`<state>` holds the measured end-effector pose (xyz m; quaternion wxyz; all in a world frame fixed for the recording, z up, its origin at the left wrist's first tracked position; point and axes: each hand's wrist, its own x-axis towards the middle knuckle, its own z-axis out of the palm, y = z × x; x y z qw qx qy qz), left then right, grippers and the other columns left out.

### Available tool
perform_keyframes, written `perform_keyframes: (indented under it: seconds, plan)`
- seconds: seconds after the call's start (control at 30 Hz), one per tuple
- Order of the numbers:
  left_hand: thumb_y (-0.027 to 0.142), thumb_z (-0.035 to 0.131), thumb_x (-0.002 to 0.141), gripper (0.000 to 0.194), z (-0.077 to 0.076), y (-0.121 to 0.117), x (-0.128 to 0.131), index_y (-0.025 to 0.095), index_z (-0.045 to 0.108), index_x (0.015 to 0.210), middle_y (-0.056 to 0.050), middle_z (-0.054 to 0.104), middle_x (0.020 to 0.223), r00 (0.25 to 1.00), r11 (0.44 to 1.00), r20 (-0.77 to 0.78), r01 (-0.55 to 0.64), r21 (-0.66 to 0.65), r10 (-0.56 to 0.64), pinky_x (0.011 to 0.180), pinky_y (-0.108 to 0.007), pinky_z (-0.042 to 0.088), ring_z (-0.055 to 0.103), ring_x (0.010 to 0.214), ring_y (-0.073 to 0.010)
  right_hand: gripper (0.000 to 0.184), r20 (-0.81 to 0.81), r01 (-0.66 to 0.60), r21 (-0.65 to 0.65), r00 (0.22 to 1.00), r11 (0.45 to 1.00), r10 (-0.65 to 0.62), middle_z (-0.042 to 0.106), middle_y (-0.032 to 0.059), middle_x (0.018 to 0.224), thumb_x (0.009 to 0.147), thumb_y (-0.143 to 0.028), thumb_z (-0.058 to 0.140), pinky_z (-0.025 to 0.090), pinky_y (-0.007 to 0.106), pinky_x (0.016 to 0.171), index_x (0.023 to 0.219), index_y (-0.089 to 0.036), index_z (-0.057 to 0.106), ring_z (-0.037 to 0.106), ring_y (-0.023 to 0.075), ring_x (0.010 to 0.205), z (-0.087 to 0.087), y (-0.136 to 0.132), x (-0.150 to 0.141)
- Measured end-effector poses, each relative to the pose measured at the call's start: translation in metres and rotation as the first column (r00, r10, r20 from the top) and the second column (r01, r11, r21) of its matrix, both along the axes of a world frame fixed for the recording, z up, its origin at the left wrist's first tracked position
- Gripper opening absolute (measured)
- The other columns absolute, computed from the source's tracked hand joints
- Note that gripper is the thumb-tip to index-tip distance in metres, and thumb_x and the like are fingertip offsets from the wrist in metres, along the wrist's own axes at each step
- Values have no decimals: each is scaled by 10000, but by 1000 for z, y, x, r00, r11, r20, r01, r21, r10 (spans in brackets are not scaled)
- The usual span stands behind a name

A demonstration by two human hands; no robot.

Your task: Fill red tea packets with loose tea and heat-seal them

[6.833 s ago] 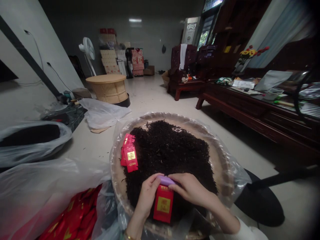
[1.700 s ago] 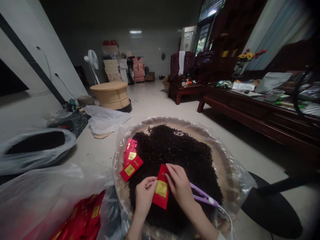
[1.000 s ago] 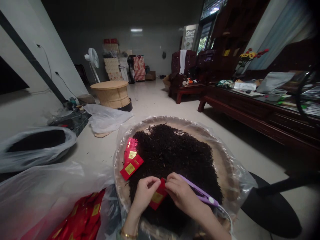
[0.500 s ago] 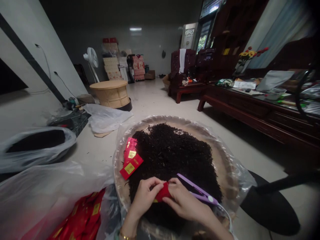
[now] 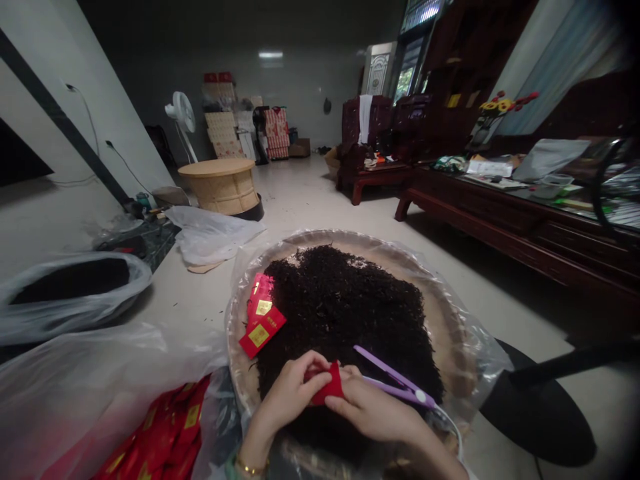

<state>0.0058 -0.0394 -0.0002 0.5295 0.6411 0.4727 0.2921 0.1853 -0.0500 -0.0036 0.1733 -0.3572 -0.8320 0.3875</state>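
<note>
Between my two hands is a small red packet (image 5: pixel 331 388), pinched over a heap of dark dried leaves, which look like tea (image 5: pixel 345 293). My left hand (image 5: pixel 295 387) closes its thumb and fingers on the packet's left side. My right hand (image 5: pixel 363 400) grips its right side, the fingertips partly hidden behind it. Beside the right hand, a purple hair straightener (image 5: pixel 400 383) lies with its jaws apart on the leaves. Several flat red packets with gold labels (image 5: pixel 263 332) rest at the heap's left edge. The leaves spread over a round, plastic-lined woven tray (image 5: pixel 453 347).
A clear plastic bag at lower left contains many red packets (image 5: pixel 165 427). Further left stands a plastic-lined container of dark leaves (image 5: pixel 75 280). A black stand base (image 5: pixel 545 407) is on the right, near a long wooden table (image 5: pixel 500 227). A round drum-shaped table (image 5: pixel 220 187) stands behind.
The red packet has been turned between my hands and its top edge now stands up. My left fingers have shifted slightly upward on it. The straightener stays in place.
</note>
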Motion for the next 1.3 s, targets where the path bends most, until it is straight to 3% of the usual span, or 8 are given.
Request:
perform_keyframes:
  seconds: [0.13,0.3,0.5,0.8,0.9,1.0,1.1,1.3]
  plan:
    - [363,522,862,317,-12,-3,1,192,617,1112,-27,727,898,997,995,69,40,-91,-34,810,-273,468,642,894,-191,272,-103,-45,-36,994,998,42,627,-22,789,965,-275,382,211,491,1130,829,-221,612,591,167,899,1,6,2]
    - [532,539,843,466,-27,-10,4,231,597,1194,-62,640,1191,906,940,419,189,-284,-55,950,-323,421,577,1093,-211,406,-85,-91,-154,993,984,79,545,-26,658,957,-388,348,384,418,1022,624,-203,486,560,160,783,1,12,5]
    - [610,593,772,708,-39,-17,8,252,429,1361,-51,699,851,805,771,584,304,-560,106,578,-290,514,653,619,-166,429,-98,-136,-160,988,978,121,559,11,708,944,-450,272,428,373,900,635,-202,436,511,166,764,9,15,3]
    - [552,707,685,679,-48,-21,11,261,486,1257,-23,699,856,731,749,658,331,-574,181,526,-277,508,645,567,-158,479,-168,-187,-285,975,940,144,395,-48,543,914,-550,319,385,243,550,582,-209,375,395,103,524,7,21,-1]
    - [567,711,670,716,-51,-20,10,272,438,1262,0,691,806,753,757,614,253,-603,237,506,-250,489,649,547,-151,487,-239,-103,-439,971,893,-6,424,-56,541,845,-630,439,329,217,472,628,-194,456,388,89,491,-2,24,-1]
    - [582,697,679,770,-54,-18,8,266,364,1297,6,689,757,762,762,586,198,-616,276,484,-247,477,660,514,-162,490,-308,7,-548,928,836,-209,489,-49,573,783,-662,523,357,217,482,688,-181,505,442,92,497,-7,30,-3]
    - [614,702,656,882,-54,-17,6,254,268,1334,-8,695,772,745,757,571,140,-638,344,483,-261,485,675,514,-185,441,-366,113,-537,862,836,-351,544,-40,634,773,-614,575,401,228,538,789,-173,565,494,102,548,-6,36,-5]
    - [565,691,715,629,-51,-17,-1,276,377,1178,-7,672,869,750,819,595,129,-560,288,521,-244,488,680,561,-159,303,-305,105,-501,908,859,-289,595,-54,643,721,-332,700,436,252,636,964,-170,620,567,125,620,1,32,-9]
